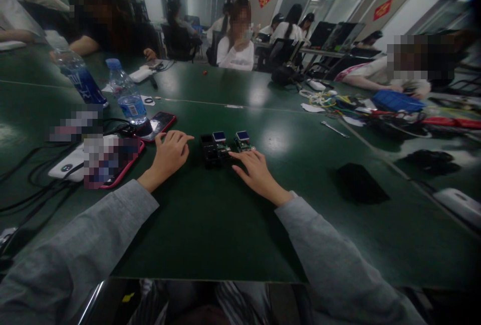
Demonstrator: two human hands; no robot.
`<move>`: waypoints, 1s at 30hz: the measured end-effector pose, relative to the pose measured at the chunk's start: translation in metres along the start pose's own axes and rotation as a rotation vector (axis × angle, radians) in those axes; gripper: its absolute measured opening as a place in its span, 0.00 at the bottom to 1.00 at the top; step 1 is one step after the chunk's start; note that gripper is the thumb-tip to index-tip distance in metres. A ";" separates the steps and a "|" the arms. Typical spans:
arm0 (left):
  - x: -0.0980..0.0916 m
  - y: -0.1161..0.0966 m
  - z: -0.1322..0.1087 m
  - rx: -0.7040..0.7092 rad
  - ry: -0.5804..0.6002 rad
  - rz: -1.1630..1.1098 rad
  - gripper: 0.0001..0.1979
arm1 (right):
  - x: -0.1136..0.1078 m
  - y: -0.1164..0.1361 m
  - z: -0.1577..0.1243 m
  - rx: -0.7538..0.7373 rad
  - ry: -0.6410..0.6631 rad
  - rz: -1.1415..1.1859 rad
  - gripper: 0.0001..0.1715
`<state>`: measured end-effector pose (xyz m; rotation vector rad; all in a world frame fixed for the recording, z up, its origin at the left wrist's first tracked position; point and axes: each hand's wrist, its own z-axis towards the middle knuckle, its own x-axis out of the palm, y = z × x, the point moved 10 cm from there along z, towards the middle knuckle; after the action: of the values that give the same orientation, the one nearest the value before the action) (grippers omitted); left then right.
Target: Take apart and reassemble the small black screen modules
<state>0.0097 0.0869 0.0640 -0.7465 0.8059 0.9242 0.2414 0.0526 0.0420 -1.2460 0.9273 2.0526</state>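
Note:
Two small circuit boards with little screens lie side by side on the green table, the left board [221,147] and the right board [242,137]. Against the left board sits a black open casing [208,150]. My right hand [256,170] is open over the near side of the boards, fingers stretched forward. Its fingertips are at the right board's near edge and close to the left board; whether they press on either I cannot tell. To the left of the casing, my left hand [171,154] holds nothing, its index finger pointing toward the casing and its other fingers loosely bent.
Left of my hands are phones, including a red-edged phone [162,123], a white power bank [71,159], cables and two bottles, one a water bottle [130,97]. A black pouch [361,183] lies at right. Cables and a blue tray [398,100] are farther right. Several people sit around.

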 end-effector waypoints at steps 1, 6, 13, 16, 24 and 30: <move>-0.003 0.006 0.000 -0.036 -0.015 0.013 0.18 | 0.000 0.000 0.000 0.000 0.001 0.001 0.25; -0.004 0.036 0.001 -0.134 -0.054 0.014 0.17 | 0.001 -0.001 0.000 -0.005 0.001 -0.004 0.25; 0.027 0.035 -0.001 -0.035 0.095 0.019 0.17 | 0.000 0.000 0.000 -0.002 0.005 0.000 0.25; 0.041 0.027 -0.002 0.046 0.220 -0.012 0.18 | 0.000 0.000 0.000 -0.001 0.009 0.010 0.24; 0.045 0.024 -0.002 0.059 0.286 0.013 0.18 | 0.002 -0.001 0.000 -0.013 0.001 -0.010 0.25; 0.047 0.026 -0.002 0.057 0.286 0.000 0.18 | 0.000 0.001 0.000 -0.019 -0.006 -0.020 0.25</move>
<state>0.0034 0.1137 0.0176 -0.8402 1.0786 0.8002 0.2408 0.0516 0.0423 -1.2539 0.8908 2.0525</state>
